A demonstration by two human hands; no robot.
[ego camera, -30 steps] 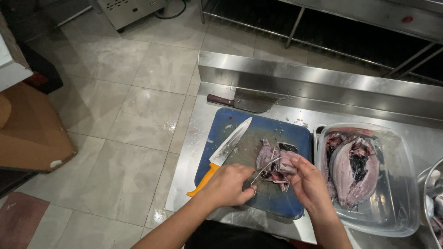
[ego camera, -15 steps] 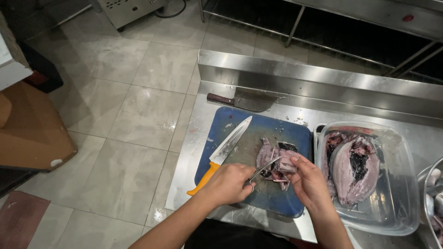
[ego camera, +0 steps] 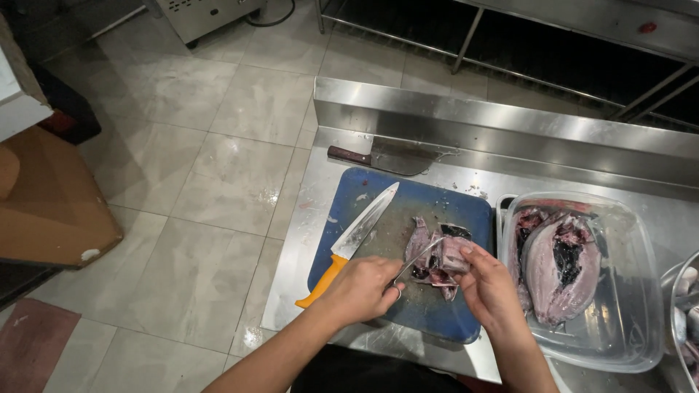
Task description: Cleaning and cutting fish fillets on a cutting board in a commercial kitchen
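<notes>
A split-open piece of fish [ego camera: 431, 255] lies on the blue cutting board [ego camera: 437, 207], toward its right half, with pale purple flesh and dark innards showing. The right hand [ego camera: 489, 287] grips the fish's near right edge, its fingers [ego camera: 466, 256] curled tight onto the flesh and lifting it slightly. The left hand [ego camera: 362, 290] sits just left of the fish, its fingers closed around the handle of a thin metal tool [ego camera: 416, 260]; whether this is scissors or tweezers cannot be told. The tool's tip reaches up into the fish between the two hands.

Left of the fish, a knife with an orange handle [ego camera: 354, 239] rests diagonally on the board, blade pointing away from the person. Beyond the board, a cleaver with a dark handle [ego camera: 389, 157] lies on the steel counter [ego camera: 309, 211] by the raised back edge. Just right of the board stands a clear plastic tub [ego camera: 626, 327] holding more opened fish [ego camera: 557, 266].
</notes>
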